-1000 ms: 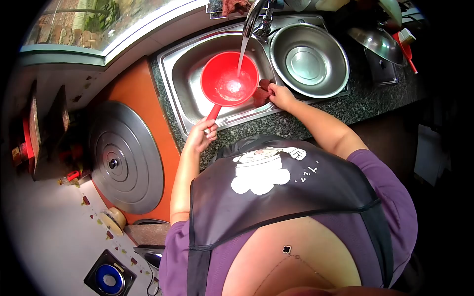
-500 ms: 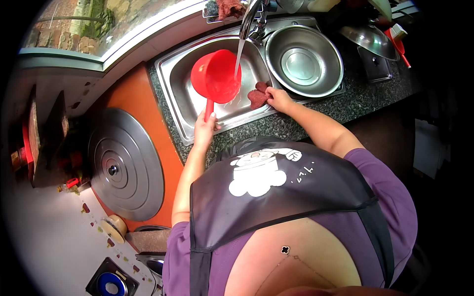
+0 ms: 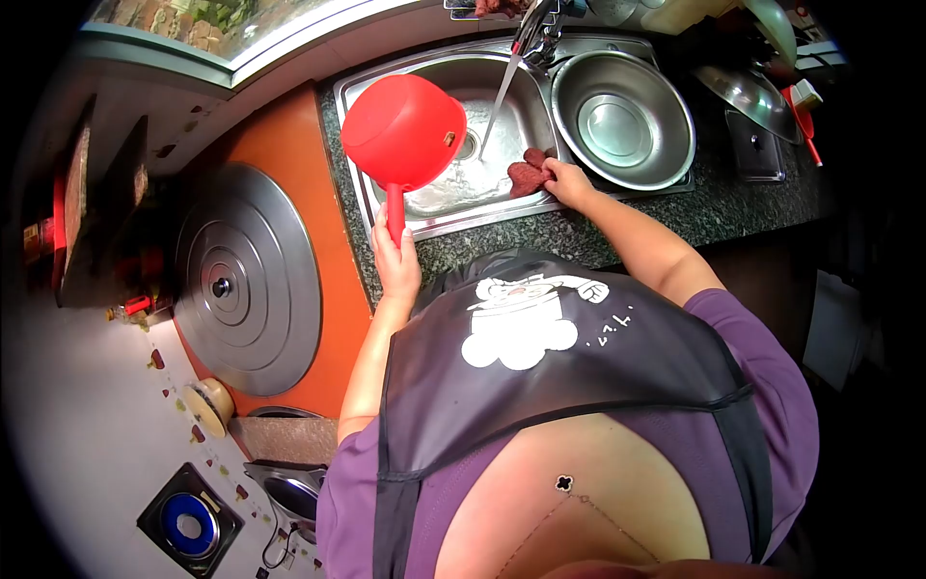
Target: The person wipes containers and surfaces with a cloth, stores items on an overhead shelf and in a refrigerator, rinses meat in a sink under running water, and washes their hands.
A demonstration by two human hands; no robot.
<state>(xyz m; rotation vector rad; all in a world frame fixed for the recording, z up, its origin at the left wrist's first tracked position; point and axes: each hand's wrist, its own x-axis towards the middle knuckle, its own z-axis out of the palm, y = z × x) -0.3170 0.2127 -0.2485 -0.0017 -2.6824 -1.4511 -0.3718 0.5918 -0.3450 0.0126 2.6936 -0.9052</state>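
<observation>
A red plastic water ladle (image 3: 395,125) is tipped over the left part of the steel sink (image 3: 449,207), its outer side turned up. My left hand (image 3: 394,261) is wrapped round its handle. Water runs from the faucet (image 3: 526,39) into the basin, beside the ladle. At the sink's right front, my right hand (image 3: 567,183) pinches a reddish-brown scrubbing cloth (image 3: 527,177). Just beyond that hand sits a large steel basin (image 3: 617,130), with a little shine at its bottom. The inside of the ladle is hidden.
A big round metal lid (image 3: 246,280) lies on the orange counter to the left. Dark granite countertop (image 3: 733,207) borders the sink. At the right are a metal lid (image 3: 748,101), a red-handled utensil (image 3: 803,121) and a dark tray (image 3: 754,145).
My left hand has turned the ladle over and moved it left, out of the water stream. The cloth stays in my right hand. The whole view has shifted slightly.
</observation>
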